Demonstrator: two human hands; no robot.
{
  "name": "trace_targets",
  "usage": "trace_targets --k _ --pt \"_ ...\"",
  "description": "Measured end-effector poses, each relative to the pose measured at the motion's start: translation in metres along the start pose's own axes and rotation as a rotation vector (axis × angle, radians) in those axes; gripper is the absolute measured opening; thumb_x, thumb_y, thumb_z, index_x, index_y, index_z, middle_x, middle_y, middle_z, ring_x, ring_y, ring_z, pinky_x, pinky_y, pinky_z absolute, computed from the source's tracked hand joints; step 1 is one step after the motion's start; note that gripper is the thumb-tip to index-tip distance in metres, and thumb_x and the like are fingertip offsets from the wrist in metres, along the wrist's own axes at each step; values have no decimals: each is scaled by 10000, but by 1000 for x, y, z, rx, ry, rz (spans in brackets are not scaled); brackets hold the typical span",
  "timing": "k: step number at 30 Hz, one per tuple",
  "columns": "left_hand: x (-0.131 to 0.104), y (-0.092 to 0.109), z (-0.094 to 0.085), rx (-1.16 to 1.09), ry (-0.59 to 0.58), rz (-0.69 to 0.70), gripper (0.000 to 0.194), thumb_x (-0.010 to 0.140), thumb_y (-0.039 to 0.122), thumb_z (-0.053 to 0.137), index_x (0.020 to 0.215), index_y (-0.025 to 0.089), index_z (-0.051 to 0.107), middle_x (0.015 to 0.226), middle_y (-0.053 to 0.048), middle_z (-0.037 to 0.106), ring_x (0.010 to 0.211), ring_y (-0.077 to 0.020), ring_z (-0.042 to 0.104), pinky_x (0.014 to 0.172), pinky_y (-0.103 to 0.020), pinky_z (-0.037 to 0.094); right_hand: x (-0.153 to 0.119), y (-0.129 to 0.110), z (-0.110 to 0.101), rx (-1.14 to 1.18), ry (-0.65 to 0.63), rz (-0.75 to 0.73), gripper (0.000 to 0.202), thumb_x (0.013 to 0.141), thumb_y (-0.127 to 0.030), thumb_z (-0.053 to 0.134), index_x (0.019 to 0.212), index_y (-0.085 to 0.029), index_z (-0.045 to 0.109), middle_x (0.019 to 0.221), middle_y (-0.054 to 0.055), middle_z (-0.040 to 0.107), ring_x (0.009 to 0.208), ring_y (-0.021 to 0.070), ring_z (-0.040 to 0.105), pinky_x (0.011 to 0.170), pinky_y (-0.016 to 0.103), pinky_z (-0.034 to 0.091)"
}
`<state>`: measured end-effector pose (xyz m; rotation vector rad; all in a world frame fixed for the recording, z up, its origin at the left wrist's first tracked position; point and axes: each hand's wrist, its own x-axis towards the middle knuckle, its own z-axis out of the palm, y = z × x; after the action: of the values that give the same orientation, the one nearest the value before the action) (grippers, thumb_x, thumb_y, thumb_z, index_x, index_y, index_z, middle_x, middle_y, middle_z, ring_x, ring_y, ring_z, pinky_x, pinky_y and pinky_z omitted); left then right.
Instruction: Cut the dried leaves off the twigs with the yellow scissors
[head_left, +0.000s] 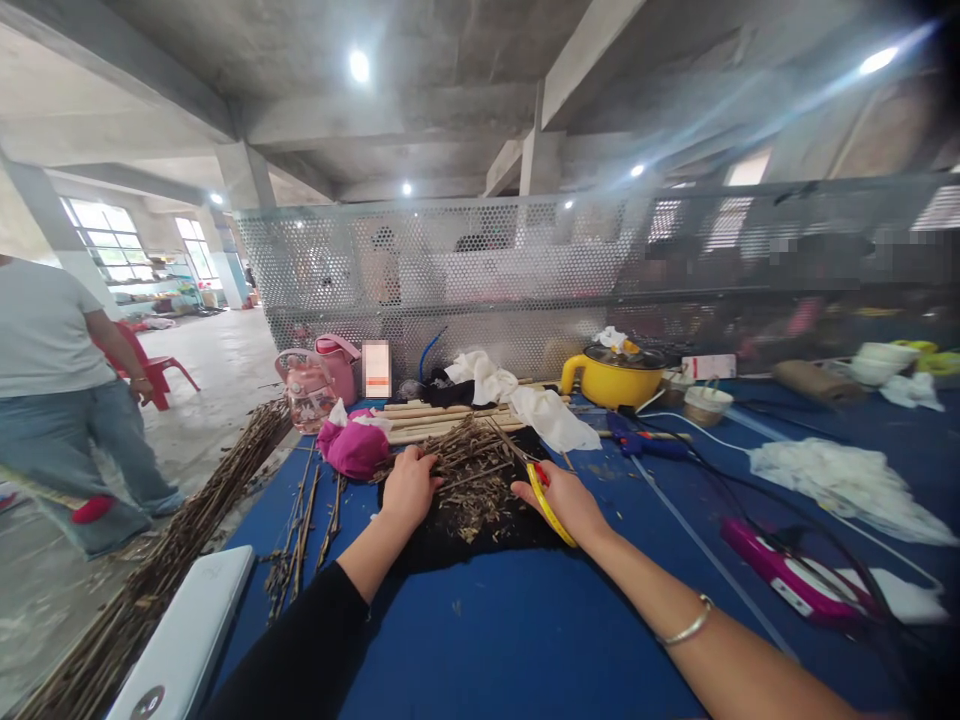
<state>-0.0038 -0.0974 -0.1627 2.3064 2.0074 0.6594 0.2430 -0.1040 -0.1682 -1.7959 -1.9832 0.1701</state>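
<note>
Dry brown stalks and chips (476, 480) lie heaped on a black cloth (442, 555) in the middle of the blue table (450, 650). At the heap's left edge, my left hand (409, 487) closes its fingers round some of the dry stalks. On the right side of the heap is my right hand (566, 503), its fingers wrapped round the yellow handle of a cutting tool (541, 490); the blades point toward the stalks. Behind the heap lie several pale wooden sticks (412, 425).
A yellow pot (619, 380), blue glue gun (649, 440) and magenta power strip (787, 580) stand or lie to the right. Left are a magenta bundle (352, 445), pink bottle (309, 395), white box (187, 630) and long stalks (187, 530). A person (60, 380) stands at far left.
</note>
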Motion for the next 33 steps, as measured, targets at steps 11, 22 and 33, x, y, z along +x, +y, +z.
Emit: trace_targets --k 11,22,33 --pt "24 -2 -21 -84 -97 43 255 819 281 481 956 211 685 920 -78 681 882 -199 607 797 -262 426 0 4 0 16 4 -17 405 749 -609 484 756 -204 478 716 45 617 690 192 590 548 240 287" --pt "16 3 -15 124 59 -105 296 825 322 486 1097 227 551 1065 -79 554 961 -196 549 742 -261 441 2 3 1 25 -5 13 384 715 -577 557 767 -198 519 713 52 630 712 201 599 551 241 282" --pt "16 7 -5 126 -115 248 445 727 84 489 1150 216 525 1114 -71 506 1076 -185 473 893 -262 402 1 3 0 23 -15 3 382 706 -582 558 735 -207 487 683 32 609 654 178 573 529 235 264"
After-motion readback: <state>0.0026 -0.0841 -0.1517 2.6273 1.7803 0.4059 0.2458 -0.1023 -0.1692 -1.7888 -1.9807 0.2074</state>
